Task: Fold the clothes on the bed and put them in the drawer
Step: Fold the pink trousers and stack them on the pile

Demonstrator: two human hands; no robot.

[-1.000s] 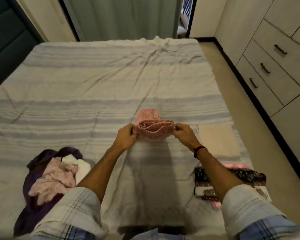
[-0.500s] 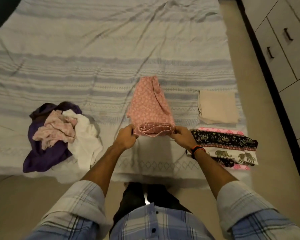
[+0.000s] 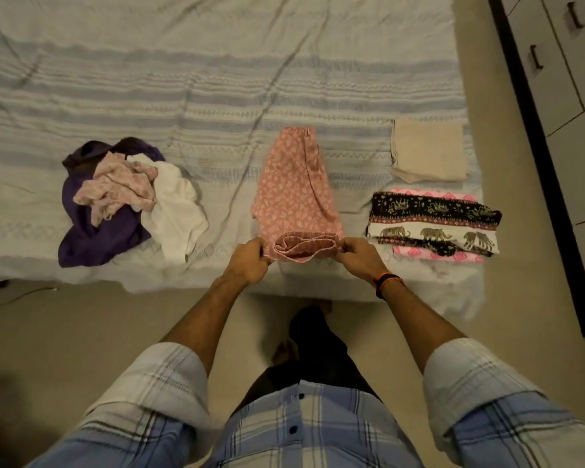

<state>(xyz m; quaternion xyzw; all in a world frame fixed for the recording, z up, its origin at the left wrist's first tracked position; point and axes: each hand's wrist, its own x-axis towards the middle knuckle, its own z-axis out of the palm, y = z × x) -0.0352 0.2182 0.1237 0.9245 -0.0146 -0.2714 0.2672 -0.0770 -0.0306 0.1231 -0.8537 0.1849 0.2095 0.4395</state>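
Observation:
A pink patterned garment lies lengthwise on the striped bed, its gathered waistband at the near edge. My left hand pinches the waistband's left end and my right hand pinches its right end. Left of it is an unfolded heap: a purple garment, a pale pink floral one and a white one. To the right lie a folded beige cloth and a folded stack topped by black elephant-print fabric.
Closed drawers with dark handles line the wall at the far right, across a narrow strip of floor. I stand at the foot of the bed on beige floor. A dark cable lies on the floor at the left.
The view tilted down toward the bed's near edge. The pink garment went from hanging bunched between my hands to lying stretched out on the bed, both hands still on its waistband.

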